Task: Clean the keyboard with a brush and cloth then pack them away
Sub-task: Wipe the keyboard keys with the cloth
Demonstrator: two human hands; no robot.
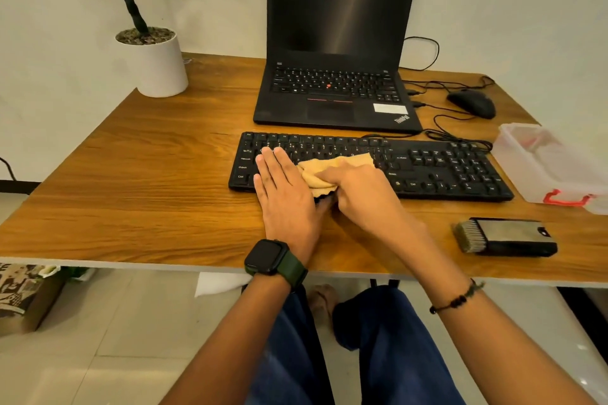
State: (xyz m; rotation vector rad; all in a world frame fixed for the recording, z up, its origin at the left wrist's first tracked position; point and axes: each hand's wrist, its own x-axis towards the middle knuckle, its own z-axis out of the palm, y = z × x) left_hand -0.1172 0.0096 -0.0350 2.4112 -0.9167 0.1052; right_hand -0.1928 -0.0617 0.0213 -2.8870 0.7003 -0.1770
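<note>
The right hand (pixel 358 187) bunches the cloth (pixel 329 171) against the keyboard (pixel 427 171), its fingers curled over the fabric and pressing it down on the left-centre keys. The left hand (pixel 283 194) lies flat and open beside it, straight fingers resting on the keys at the left end, holding nothing; it appears to steady the board. The keyboard sits on the counter (pixel 148 181) with its long axis running left to right, just in front of the laptop (pixel 335 89). Most of the uncovered keys, the whole number-pad end included, stretch away to the right of the cloth, so the wipe likely has to travel rightward along that axis, and the right hand is the nearer one for it. The brush (pixel 506 237) lies near the counter's front edge, right of the right hand, bristles pointing left. The clear box (pixel 546 168) stands just beyond the keyboard's right end
</note>
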